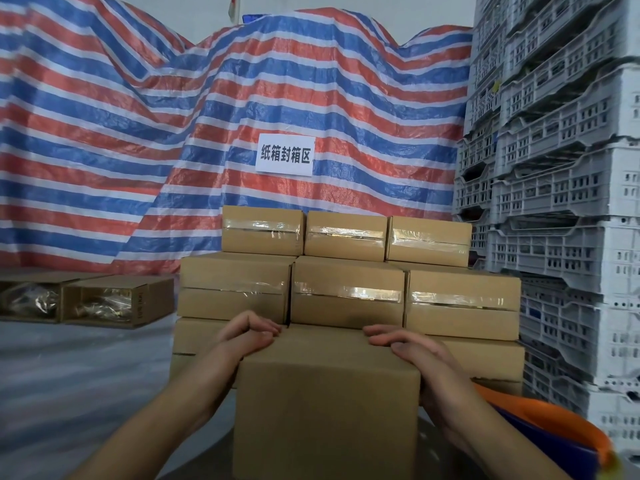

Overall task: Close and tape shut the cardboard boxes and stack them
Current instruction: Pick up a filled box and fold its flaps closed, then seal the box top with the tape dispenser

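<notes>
While held: a closed cardboard box (327,403) sits near the camera, between both hands, in front of the stack of taped boxes (346,292).
Left hand (249,332): fingers curled over the box's far left top corner.
Right hand (412,351): fingers together, bent over the far right top edge.
Far left: open boxes (117,301) on the floor.
Right: grey crates (561,188).

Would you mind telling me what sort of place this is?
Probably a warehouse packing area: taped cardboard boxes stacked in rows, grey plastic crates piled high at the right, and a striped tarpaulin draped behind.
</notes>
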Demonstrator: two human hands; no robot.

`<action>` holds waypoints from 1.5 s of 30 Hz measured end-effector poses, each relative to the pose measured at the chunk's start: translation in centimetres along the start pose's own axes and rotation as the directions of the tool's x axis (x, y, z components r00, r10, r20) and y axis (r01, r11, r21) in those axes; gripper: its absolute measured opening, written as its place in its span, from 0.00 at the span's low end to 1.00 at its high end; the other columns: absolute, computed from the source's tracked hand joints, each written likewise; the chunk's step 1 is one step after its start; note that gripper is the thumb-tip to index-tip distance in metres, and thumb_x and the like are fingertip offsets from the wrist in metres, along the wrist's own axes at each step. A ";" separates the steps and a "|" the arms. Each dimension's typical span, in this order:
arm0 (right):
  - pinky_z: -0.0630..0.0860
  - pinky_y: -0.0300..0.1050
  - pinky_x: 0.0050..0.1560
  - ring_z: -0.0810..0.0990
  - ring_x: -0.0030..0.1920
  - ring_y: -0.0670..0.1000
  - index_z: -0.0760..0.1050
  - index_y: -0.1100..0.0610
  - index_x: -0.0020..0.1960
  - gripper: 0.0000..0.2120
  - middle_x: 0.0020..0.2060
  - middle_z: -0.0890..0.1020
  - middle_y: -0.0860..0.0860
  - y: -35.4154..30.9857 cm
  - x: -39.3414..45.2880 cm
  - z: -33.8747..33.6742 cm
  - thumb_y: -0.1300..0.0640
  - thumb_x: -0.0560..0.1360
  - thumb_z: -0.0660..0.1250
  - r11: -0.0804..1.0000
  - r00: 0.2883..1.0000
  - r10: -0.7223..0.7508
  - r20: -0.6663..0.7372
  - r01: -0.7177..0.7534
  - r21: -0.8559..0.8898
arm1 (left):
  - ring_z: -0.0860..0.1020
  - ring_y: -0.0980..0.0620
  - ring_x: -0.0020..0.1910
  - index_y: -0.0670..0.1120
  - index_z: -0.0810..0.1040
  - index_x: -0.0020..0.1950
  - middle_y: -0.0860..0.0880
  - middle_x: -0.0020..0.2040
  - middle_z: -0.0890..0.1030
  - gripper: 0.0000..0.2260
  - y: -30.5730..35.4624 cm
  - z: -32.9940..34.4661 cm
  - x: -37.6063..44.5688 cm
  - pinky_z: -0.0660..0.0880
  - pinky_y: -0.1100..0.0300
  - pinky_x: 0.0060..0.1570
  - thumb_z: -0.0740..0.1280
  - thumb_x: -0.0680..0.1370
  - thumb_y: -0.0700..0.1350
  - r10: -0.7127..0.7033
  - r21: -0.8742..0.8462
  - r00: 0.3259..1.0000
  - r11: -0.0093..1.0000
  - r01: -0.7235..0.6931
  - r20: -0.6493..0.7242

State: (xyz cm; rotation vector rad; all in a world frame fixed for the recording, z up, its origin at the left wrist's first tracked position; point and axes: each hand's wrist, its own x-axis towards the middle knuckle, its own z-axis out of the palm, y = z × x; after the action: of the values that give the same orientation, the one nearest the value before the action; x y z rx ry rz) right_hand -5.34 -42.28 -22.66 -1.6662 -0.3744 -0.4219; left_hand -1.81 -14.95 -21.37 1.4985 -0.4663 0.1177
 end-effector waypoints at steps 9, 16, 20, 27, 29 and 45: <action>0.71 0.56 0.69 0.80 0.60 0.42 0.87 0.50 0.49 0.17 0.57 0.84 0.43 -0.6 -0.6 0.5 0.61 0.81 0.60 1.000 0.999 -0.005 -0.035 0.005 0.002 | 0.76 0.62 0.44 0.57 0.79 0.49 0.54 0.47 0.80 0.09 4.9 1.1 -0.8 0.72 0.69 0.43 0.60 0.82 0.48 0.135 0.664 0.983 0.726 -0.181 0.121; 0.73 0.57 0.66 0.80 0.62 0.48 0.87 0.53 0.49 0.13 0.58 0.84 0.46 -0.5 -0.4 0.4 0.52 0.73 0.65 0.996 1.000 0.000 -0.012 0.001 0.089 | 0.66 0.55 0.70 0.61 0.56 0.76 0.58 0.76 0.63 0.31 3.8 7.2 -1.8 0.65 0.54 0.64 0.46 0.75 0.73 0.102 0.895 0.895 0.061 -0.442 0.435; 0.74 0.56 0.65 0.79 0.63 0.50 0.87 0.52 0.49 0.13 0.58 0.84 0.44 -0.4 -0.3 0.5 0.57 0.79 0.63 0.996 0.999 0.046 -0.001 -0.046 0.078 | 0.71 0.55 0.66 0.61 0.58 0.75 0.58 0.73 0.69 0.32 3.2 6.8 -1.6 0.69 0.56 0.59 0.45 0.75 0.73 0.151 0.882 0.877 0.054 -0.468 0.456; 0.72 0.38 0.53 0.75 0.58 0.44 0.75 0.45 0.62 0.12 0.56 0.75 0.41 -2.7 -1.3 -3.2 0.44 0.82 0.60 0.700 0.988 -0.114 -0.100 0.009 -0.714 | 0.67 0.54 0.71 0.58 0.56 0.78 0.58 0.77 0.63 0.34 4.0 7.0 -2.0 0.69 0.53 0.65 0.46 0.76 0.73 0.063 0.899 0.899 0.043 -0.436 0.434; 0.75 0.43 0.48 0.76 0.49 0.47 0.73 0.49 0.59 0.14 0.53 0.75 0.46 -3.0 -2.6 -4.8 0.41 0.81 0.60 0.398 0.978 -0.167 -0.127 -0.051 -0.916 | 0.67 0.54 0.71 0.58 0.56 0.78 0.57 0.77 0.63 0.34 4.0 7.0 -2.3 0.69 0.53 0.66 0.46 0.76 0.72 0.066 0.898 0.898 0.048 -0.438 0.435; 0.72 0.41 0.31 0.77 0.35 0.45 0.73 0.48 0.39 0.31 0.35 0.77 0.44 -1.1 -7.6 -8.0 0.23 0.72 0.48 -0.036 0.938 0.003 -0.345 -0.345 -0.938 | 0.63 0.51 0.74 0.54 0.56 0.79 0.54 0.78 0.61 0.34 4.7 7.1 -2.2 0.63 0.51 0.69 0.51 0.77 0.70 0.001 0.905 0.908 0.076 -0.419 0.420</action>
State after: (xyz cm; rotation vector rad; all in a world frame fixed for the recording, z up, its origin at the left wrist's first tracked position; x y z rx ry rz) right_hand -13.01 -50.05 -24.40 -3.0555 0.6071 -0.8029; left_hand -7.12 -21.00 -17.80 2.8871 -1.0100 0.5430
